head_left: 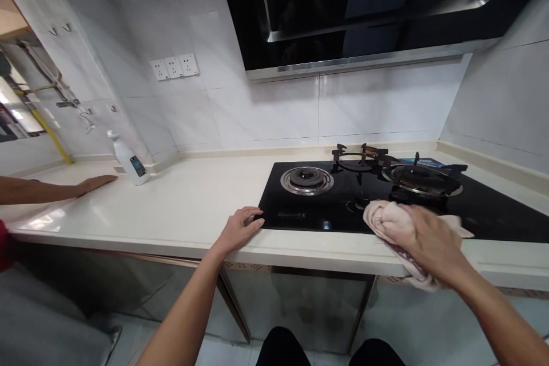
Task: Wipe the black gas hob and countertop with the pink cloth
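Right hand (431,238) bears down on a bunched pale pink cloth (386,220) on the black glass gas hob (285,206); left hand (238,230) rests at the counter's edge.

The right hand is closed over the cloth, its fingers wrapped on top and its forearm reaching in from the lower right; the cloth's lower end droops over the front of the cream counter (171,229). The left hand grips nothing, its fingers loosely curled just beside the hob's front left corner. Past them sit the left burner (306,179) and the right burner (422,180) under its iron pan support (358,159). Farther left, another person's hand (96,185) lies flat near a white spray bottle (131,163), below the wall sockets (174,67); a black range hood (343,11) overhangs the hob.
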The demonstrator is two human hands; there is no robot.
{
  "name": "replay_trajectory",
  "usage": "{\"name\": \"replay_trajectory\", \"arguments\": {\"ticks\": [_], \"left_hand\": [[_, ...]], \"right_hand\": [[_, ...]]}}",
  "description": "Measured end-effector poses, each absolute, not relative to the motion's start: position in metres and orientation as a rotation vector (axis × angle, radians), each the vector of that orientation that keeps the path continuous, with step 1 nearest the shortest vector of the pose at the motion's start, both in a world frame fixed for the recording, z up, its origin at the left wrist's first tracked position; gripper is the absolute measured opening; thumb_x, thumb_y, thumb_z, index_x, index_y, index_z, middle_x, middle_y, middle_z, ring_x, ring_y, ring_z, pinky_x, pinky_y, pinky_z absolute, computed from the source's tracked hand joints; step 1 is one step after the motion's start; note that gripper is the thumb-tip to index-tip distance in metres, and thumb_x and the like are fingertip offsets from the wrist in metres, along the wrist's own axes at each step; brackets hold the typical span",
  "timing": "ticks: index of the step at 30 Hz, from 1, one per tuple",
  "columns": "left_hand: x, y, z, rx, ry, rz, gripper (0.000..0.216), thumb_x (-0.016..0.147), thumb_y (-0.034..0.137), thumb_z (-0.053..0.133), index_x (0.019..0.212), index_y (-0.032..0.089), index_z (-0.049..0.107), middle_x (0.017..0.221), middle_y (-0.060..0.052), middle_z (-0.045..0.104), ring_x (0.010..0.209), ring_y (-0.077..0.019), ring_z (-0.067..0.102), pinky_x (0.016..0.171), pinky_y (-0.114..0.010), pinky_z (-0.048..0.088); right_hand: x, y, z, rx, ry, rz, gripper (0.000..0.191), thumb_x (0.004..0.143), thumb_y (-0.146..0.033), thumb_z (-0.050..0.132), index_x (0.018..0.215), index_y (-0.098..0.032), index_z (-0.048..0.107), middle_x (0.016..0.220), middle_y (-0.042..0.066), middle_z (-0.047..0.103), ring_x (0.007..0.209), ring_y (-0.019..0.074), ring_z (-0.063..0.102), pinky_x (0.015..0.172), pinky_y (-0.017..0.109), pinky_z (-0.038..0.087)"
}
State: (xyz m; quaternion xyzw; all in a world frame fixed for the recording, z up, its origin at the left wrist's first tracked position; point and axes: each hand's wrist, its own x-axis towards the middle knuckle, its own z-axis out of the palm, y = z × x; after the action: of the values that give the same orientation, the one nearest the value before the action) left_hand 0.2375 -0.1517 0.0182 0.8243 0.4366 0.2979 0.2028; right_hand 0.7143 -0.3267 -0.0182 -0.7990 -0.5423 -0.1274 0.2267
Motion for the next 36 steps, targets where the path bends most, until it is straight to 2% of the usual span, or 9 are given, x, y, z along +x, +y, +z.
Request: {"name": "replay_trajectory", "arguments": {"ticks": [4,7,10,15,18,24,28,31,36], "left_hand": [[0.236,-0.152,0.017,2.331,1.202,0.848,0.05,0.089,0.062,0.058,0.118,0.025,0.076,0.135,-0.009,0.07,0.129,-0.0307,0.061,0.113,-0.047,0.049],[0.236,-0.151,0.015,2.328,1.19,0.845,0.051,0.09,0.062,0.058,0.119,0.026,0.076,0.136,-0.009,0.069,0.131,-0.0309,0.06,0.114,-0.049,0.048],[0.236,-0.15,0.014,2.337,1.199,0.819,0.049,0.09,0.062,0.059,0.12,0.027,0.076,0.139,-0.009,0.067,0.133,-0.0321,0.058,0.114,-0.051,0.046],[0.235,-0.152,0.012,2.324,1.213,0.814,0.049,0.093,0.063,0.058,0.125,0.03,0.074,0.141,-0.008,0.065,0.133,-0.0321,0.057,0.112,-0.052,0.047],[0.235,-0.153,0.012,2.278,1.186,0.866,0.049,0.094,0.061,0.056,0.128,0.028,0.071,0.136,-0.008,0.067,0.128,-0.0295,0.061,0.109,-0.047,0.05],[0.238,-0.15,0.008,2.187,1.206,0.941,0.051,0.098,0.06,0.05,0.134,0.027,0.065,0.136,-0.009,0.066,0.117,-0.0252,0.066,0.105,-0.042,0.054],[0.237,-0.143,0.0,2.176,1.225,1.07,0.058,0.099,0.06,0.046,0.142,0.022,0.055,0.148,-0.014,0.054,0.133,-0.0268,0.056,0.119,-0.048,0.042],[0.233,-0.139,-0.002,2.078,1.296,1.228,0.061,0.099,0.06,0.044,0.142,0.017,0.049,0.153,-0.019,0.047,0.148,-0.0282,0.041,0.127,-0.05,0.029],[0.225,-0.135,0.005,1.906,1.405,1.288,0.057,0.101,0.059,0.035,0.138,0.019,0.051,0.148,-0.016,0.053,0.143,-0.0271,0.048,0.124,-0.049,0.036]], "right_hand": [[0.694,-0.332,-0.022,-2.223,-1.327,-0.459,0.086,0.087,-0.083,0.036,0.152,-0.028,0.049,0.161,0.02,0.038,0.141,0.0498,0.042,0.107,0.069,0.039],[0.698,-0.342,-0.024,-2.282,-1.282,-0.478,0.082,0.087,-0.083,0.036,0.145,-0.029,0.057,0.147,0.024,0.049,0.129,0.0524,0.048,0.094,0.067,0.045],[0.683,-0.336,-0.024,-2.253,-1.488,-0.409,0.078,0.09,-0.079,0.036,0.148,-0.029,0.053,0.137,0.02,0.056,0.117,0.0475,0.053,0.088,0.063,0.047],[0.606,-0.298,-0.008,-2.092,-1.821,-0.309,0.069,0.092,-0.066,0.048,0.15,-0.03,0.049,0.142,0.016,0.054,0.123,0.0397,0.05,0.095,0.056,0.043],[0.563,-0.266,0.012,-2.053,-1.933,-0.198,0.063,0.095,-0.06,0.048,0.15,-0.028,0.049,0.138,0.015,0.056,0.121,0.0363,0.049,0.098,0.053,0.039],[0.509,-0.19,0.039,-2.135,-1.867,-0.009,0.065,0.098,-0.057,0.044,0.147,-0.015,0.048,0.137,0.023,0.053,0.122,0.0422,0.047,0.1,0.059,0.036],[0.448,-0.169,0.038,-1.943,-2.032,0.064,0.082,0.091,-0.068,0.052,0.154,-0.017,0.04,0.147,0.024,0.047,0.129,0.0443,0.044,0.103,0.061,0.035],[0.403,-0.183,0.033,-1.709,-2.203,0.079,0.075,0.088,-0.062,0.061,0.15,-0.023,0.046,0.144,0.019,0.051,0.128,0.0411,0.044,0.105,0.06,0.034],[0.389,-0.219,0.029,-1.543,-2.243,0.042,0.06,0.092,-0.057,0.059,0.14,-0.022,0.052,0.134,0.016,0.054,0.123,0.0361,0.046,0.106,0.057,0.035]]}}
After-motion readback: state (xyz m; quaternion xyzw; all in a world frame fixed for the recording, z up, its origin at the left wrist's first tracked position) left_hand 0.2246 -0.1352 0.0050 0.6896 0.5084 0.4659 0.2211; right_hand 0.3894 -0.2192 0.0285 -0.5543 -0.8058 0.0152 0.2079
